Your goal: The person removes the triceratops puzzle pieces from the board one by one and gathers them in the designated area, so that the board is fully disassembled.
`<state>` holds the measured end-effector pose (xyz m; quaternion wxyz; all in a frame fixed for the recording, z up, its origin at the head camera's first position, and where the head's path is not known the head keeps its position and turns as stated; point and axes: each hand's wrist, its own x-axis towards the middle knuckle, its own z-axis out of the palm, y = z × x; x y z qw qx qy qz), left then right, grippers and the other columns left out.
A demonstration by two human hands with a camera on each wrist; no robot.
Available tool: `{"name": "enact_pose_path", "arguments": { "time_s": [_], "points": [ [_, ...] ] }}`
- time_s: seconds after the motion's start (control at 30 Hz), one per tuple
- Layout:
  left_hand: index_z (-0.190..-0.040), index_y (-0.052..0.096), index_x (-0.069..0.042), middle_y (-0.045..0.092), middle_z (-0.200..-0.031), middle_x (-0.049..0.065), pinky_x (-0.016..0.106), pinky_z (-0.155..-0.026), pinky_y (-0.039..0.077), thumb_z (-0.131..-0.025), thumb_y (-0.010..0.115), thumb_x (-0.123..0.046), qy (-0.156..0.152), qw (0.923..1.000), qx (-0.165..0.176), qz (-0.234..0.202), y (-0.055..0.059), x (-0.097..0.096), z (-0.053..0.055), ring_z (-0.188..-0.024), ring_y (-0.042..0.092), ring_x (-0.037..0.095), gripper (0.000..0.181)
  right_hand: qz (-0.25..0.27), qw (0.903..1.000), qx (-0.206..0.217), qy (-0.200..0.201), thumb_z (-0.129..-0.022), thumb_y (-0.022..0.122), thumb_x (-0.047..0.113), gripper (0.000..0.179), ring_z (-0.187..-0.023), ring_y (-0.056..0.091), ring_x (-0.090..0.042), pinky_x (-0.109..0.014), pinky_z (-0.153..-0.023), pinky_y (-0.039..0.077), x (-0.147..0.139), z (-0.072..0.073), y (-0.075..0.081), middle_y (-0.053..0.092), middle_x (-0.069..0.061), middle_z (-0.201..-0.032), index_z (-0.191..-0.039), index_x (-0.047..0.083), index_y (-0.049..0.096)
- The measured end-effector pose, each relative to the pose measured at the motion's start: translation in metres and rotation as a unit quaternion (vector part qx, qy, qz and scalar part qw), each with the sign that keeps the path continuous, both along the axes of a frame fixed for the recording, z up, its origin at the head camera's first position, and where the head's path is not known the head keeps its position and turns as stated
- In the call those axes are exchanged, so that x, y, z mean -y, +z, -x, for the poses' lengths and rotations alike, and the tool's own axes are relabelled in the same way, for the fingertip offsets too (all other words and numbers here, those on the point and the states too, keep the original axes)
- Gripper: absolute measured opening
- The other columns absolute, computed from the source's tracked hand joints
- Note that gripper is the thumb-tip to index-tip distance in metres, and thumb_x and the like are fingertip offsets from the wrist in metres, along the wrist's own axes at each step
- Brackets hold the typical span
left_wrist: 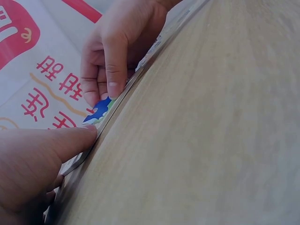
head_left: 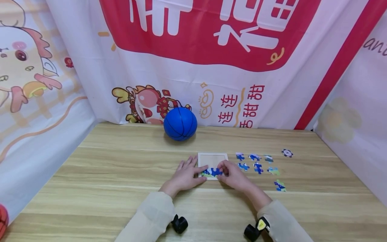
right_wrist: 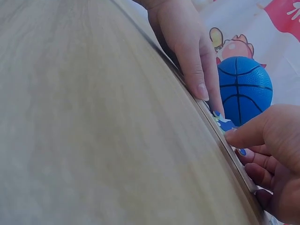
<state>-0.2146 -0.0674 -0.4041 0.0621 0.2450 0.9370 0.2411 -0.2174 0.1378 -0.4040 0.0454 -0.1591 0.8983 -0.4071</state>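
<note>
A shallow puzzle tray (head_left: 213,154) with a pale rim lies on the table in the head view. Joined blue and green jigsaw pieces (head_left: 213,172) line its near edge. My left hand (head_left: 185,176) rests over the tray's left side, fingers spread, with the index finger touching the pieces. At the tray's right side, my right hand (head_left: 234,176) pinches a jigsaw piece between thumb and fingers. A bit of blue (right_wrist: 242,151) shows under those fingers in the right wrist view; the rest is hidden by the hand.
Several loose jigsaw pieces (head_left: 258,168) lie right of the tray, one piece (head_left: 280,185) closer to the front. A round poker chip (head_left: 287,153) is beyond them. Behind the tray sits a blue ball (head_left: 180,124), near the hanging cloth (head_left: 193,77). A red ball (head_left: 3,220) shows at far left.
</note>
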Motion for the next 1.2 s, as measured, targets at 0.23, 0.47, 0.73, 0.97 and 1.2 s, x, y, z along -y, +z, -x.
{"name": "enact_pose_path", "arguments": {
  "time_s": [0.23, 0.47, 0.73, 0.97, 1.2],
  "points": [
    [-0.127, 0.045, -0.027, 0.011, -0.142, 0.013, 0.049, -0.098, 0.002, -0.084, 0.048, -0.046, 0.001, 1.0, 0.002, 0.0, 0.003, -0.001, 0.0, -0.127, 0.004, 0.031, 0.048, -0.002, 0.9999, -0.004, 0.015, -0.074, 0.064, 0.002, 0.022, -0.072, 0.045, -0.016, -0.03, -0.065, 0.041, -0.001, 0.001, 0.003, 0.05, -0.001, -0.079, -0.094, 0.006, 0.055],
    [-0.127, 0.045, -0.027, 0.011, -0.142, 0.013, 0.049, -0.098, 0.002, -0.084, 0.048, -0.045, 0.001, 1.0, 0.003, 0.001, 0.005, -0.001, -0.001, -0.127, 0.004, 0.031, 0.047, 0.004, 1.0, 0.001, 0.009, -0.075, 0.064, 0.001, 0.02, -0.07, 0.046, -0.015, -0.029, -0.064, 0.041, -0.001, 0.002, 0.003, 0.05, -0.001, -0.077, -0.093, 0.006, 0.057],
    [-0.127, 0.044, -0.026, 0.011, -0.142, 0.013, 0.049, -0.098, 0.002, -0.084, 0.048, -0.045, 0.002, 1.0, 0.006, 0.001, 0.005, 0.0, -0.001, -0.128, 0.003, 0.03, 0.048, -0.003, 1.0, 0.003, 0.006, -0.076, 0.063, 0.003, 0.018, -0.069, 0.046, -0.015, -0.029, -0.062, 0.041, -0.001, 0.001, 0.003, 0.05, 0.0, -0.075, -0.092, 0.007, 0.057],
    [-0.127, 0.045, -0.026, 0.011, -0.142, 0.014, 0.05, -0.098, 0.002, -0.084, 0.048, -0.044, -0.001, 1.0, 0.001, 0.004, 0.003, -0.001, -0.001, -0.127, 0.004, 0.032, 0.047, 0.008, 0.9999, 0.009, 0.009, -0.078, 0.062, 0.004, 0.019, -0.071, 0.047, -0.016, -0.029, -0.064, 0.041, -0.004, 0.0, 0.009, 0.052, 0.0, -0.078, -0.096, 0.006, 0.057],
    [-0.128, 0.043, -0.027, 0.01, -0.142, 0.012, 0.048, -0.098, 0.001, -0.084, 0.047, -0.046, 0.0, 1.0, 0.006, 0.007, 0.002, -0.001, -0.001, -0.128, 0.002, 0.03, 0.048, 0.042, 0.9987, 0.017, -0.022, -0.081, 0.06, 0.007, 0.021, -0.075, 0.048, -0.018, -0.031, -0.065, 0.041, -0.024, -0.004, 0.026, 0.054, -0.003, -0.083, -0.101, 0.007, 0.059]
  ]
}}
